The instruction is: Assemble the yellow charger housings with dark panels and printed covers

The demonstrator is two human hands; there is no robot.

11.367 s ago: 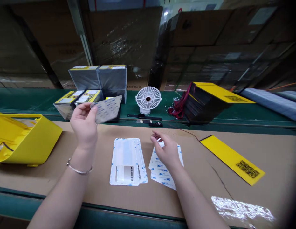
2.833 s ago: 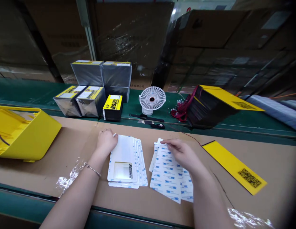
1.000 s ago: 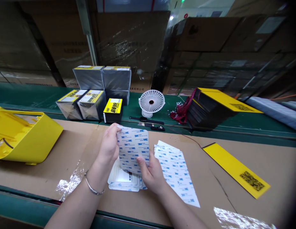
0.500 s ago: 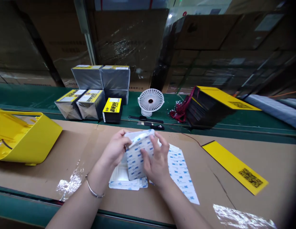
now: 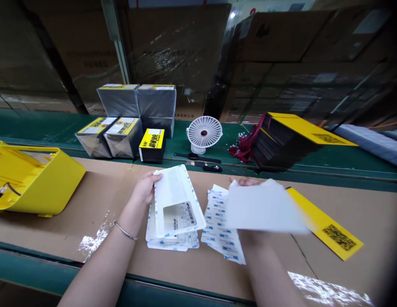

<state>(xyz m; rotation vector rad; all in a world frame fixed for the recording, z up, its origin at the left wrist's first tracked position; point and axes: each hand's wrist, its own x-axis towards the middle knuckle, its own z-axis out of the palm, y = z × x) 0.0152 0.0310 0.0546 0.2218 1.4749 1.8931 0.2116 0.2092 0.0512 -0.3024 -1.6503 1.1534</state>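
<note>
White card: I see the white card (image 5: 174, 189) tipped up, just over the card pile (image 5: 152, 233).
Left hand: the left hand (image 5: 146, 187) pinches its top corner, thumb on top, fingers underneath.
White sheet: the white sheet (image 5: 265, 209) is up in the air, all blurry, partly in front of the yellow strip (image 5: 332, 230).
Right hand: the right hand (image 5: 247, 182) holds the sheet; fingers peek over its top edge, but I can't see the thumb.
Blue-print papers: the blue-print papers (image 5: 215, 217) lie beside the pile, partly behind the sheet.
Oops, sticking: if the card is sticky, letting it sag could glue it crooked to the pile.
Oops, sliding: the sheet could brush the loose papers and scatter them.
</note>
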